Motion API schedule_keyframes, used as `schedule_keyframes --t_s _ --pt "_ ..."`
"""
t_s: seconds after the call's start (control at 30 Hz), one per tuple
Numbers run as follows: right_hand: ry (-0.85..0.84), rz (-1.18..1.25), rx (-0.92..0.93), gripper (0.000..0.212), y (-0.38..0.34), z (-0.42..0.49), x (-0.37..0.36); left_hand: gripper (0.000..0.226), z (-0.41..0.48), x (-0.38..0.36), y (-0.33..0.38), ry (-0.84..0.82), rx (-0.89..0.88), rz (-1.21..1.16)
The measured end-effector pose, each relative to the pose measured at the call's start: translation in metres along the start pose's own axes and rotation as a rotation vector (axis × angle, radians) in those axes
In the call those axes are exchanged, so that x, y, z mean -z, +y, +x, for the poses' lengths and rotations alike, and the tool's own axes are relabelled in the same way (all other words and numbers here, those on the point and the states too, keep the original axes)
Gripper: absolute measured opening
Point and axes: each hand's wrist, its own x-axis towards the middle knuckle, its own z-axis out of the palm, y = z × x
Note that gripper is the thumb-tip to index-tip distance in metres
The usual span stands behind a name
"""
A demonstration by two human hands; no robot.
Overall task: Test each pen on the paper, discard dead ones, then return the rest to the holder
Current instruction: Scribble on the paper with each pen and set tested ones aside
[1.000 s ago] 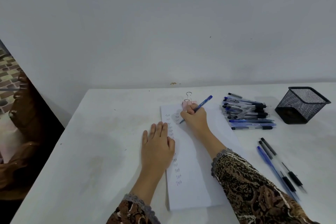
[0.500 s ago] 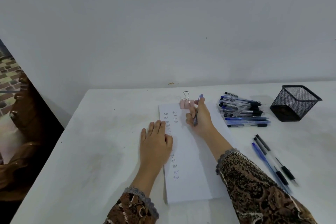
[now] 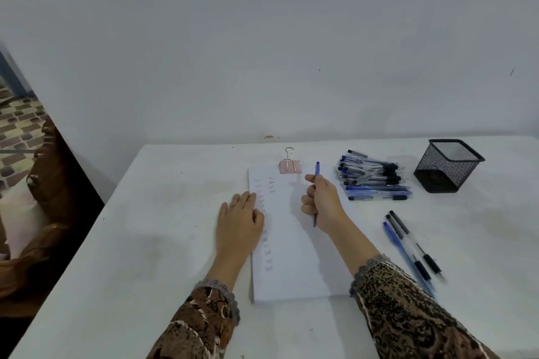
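Right hand [image 3: 323, 202] gripping blue pen [image 3: 317, 167], tip seemingly pointing nearward, left hand [image 3: 240, 217] flat

Worktop [image 3: 145, 242]: white, matt, faintly smudged.
Paper [image 3: 294, 256]: white, matt, smooth sheets.
Binder clip [image 3: 290, 167]: pink painted body, shiny metal wire loops.
Holder [image 3: 446, 166]: black metal mesh, matt.
Loose pens [image 3: 373, 178]: clear and blue plastic barrels, slightly glossy.
Blue pen [image 3: 317, 167]: plastic.
Sleeves [image 3: 408, 315]: patterned brown cloth, grey lace cuffs.
Furniture [image 3: 49, 172]: carved wood, glossy varnish.
Wall [image 3: 262, 38]: matt paint.

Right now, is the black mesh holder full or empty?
Empty: no pens stand in the mesh holder; the pile of pens lies beside it.
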Motion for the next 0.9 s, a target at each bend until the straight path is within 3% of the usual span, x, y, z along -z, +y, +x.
schedule_keyframes --t_s 0.13,0.23,0.3,0.4,0.5,0.6,0.73,0.83,0.9 --pt "0.023 -0.334 0.087 0.02 -0.026 -0.009 0.031 0.047 -0.001 0.0 0.001 0.003 0.01 0.004" --pt "0.164 -0.869 0.32 0.021 -0.047 -0.013 0.074 0.047 -0.002 0.0 0.001 0.001 0.007 0.013" --pt "0.281 -1.012 0.403 0.025 -0.058 -0.014 0.104 0.047 -0.002 0.0 0.001 0.002 0.007 0.013" --pt "0.367 -1.162 0.322 0.023 -0.067 -0.015 0.139 0.047 -0.002 0.0 0.001 0.004 0.005 0.021" --pt "0.335 -1.417 0.16 0.032 -0.066 -0.011 0.162 0.046 -0.002 -0.001 0.002 0.009 0.006 0.013" --pt "0.278 -1.477 0.07 0.04 -0.059 -0.008 0.176 0.046 -0.002 -0.001 0.001 0.01 0.008 0.009" --pt "0.295 -1.498 0.073 0.033 -0.058 -0.004 0.184 0.046 -0.002 -0.001 0.002 0.016 0.01 0.008" --pt "0.305 -1.543 0.213 0.02 -0.067 0.002 0.174 0.046 -0.003 0.0 0.002 0.022 0.012 0.001" --pt "0.16 -1.621 0.389 0.025 -0.071 0.007 0.161 0.045 -0.004 0.0 0.003 0.028 0.015 -0.008"
